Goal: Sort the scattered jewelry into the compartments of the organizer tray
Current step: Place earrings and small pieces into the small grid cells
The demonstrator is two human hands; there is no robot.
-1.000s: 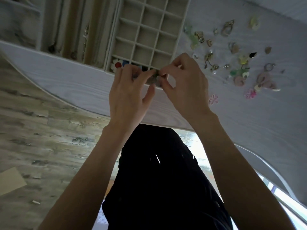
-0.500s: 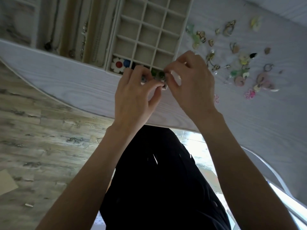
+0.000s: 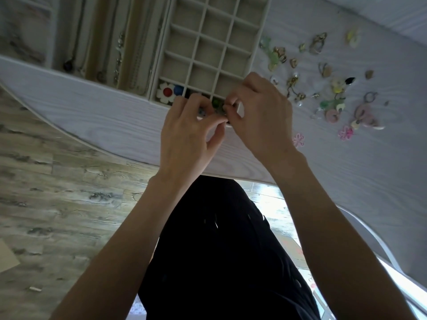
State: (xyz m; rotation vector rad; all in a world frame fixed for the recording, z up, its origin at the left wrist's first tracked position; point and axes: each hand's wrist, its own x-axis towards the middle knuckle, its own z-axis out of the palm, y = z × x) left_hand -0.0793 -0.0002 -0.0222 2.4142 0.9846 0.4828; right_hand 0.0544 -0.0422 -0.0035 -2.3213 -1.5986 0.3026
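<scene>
A beige organizer tray (image 3: 258,38) with a grid of square compartments lies on the pale table. Its near row holds a white flower earring with a red centre (image 3: 166,92) and a blue piece (image 3: 178,89). My left hand (image 3: 187,132) and my right hand (image 3: 261,112) meet over the tray's near right corner, fingertips pinching a small green piece of jewelry (image 3: 217,105) above the compartments. The piece is mostly hidden by the fingers. Scattered jewelry (image 3: 332,88) lies on the table to the right of the tray.
A second tray (image 3: 101,42) with long slots holding necklaces sits left of the grid tray. Two pink flower pieces (image 3: 298,140) (image 3: 346,132) lie nearest on the right. The table's curved edge (image 3: 92,144) runs just below my hands, with wooden floor beyond.
Both hands, joined on the small piece, have shifted slightly forward over the tray's near right corner. The camera view has also drifted a little.
</scene>
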